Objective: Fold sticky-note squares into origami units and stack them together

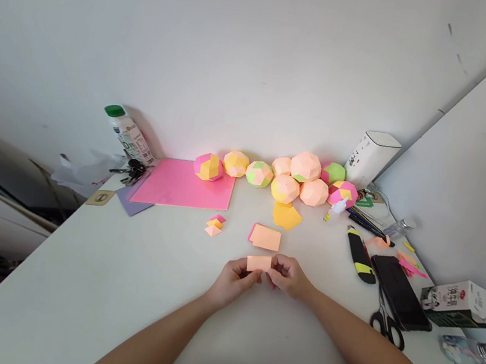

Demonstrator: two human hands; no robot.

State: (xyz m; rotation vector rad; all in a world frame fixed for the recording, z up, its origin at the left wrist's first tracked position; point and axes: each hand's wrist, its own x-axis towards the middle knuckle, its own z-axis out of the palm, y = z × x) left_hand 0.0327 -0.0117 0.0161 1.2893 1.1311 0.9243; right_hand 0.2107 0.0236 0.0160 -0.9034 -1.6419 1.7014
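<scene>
Both hands pinch a small peach paper slip (pixel 259 263) held just above the table. My left hand (pixel 232 279) grips its left and lower edge, thumb in front. At the right edge, my right hand (pixel 288 277) is closed on it with thumb and fingers. Right behind the slip lies a stack of peach paper slips (pixel 267 238) with a pink one showing at its left. Left of that stack sit a few small folded paper pieces (pixel 215 225) in pink, yellow and peach. Yellow paper pieces (pixel 286 216) lie farther back.
Several faceted paper balls (pixel 306 167) line the wall. A pink sheet (pixel 185 187), a bottle (pixel 133 136) and keys (pixel 135 170) are at left. On the right are a glue bottle (pixel 337 208), a cutter (pixel 360 255), scissors (pixel 388 328), a phone (pixel 402 293) and a milk carton (pixel 461 303).
</scene>
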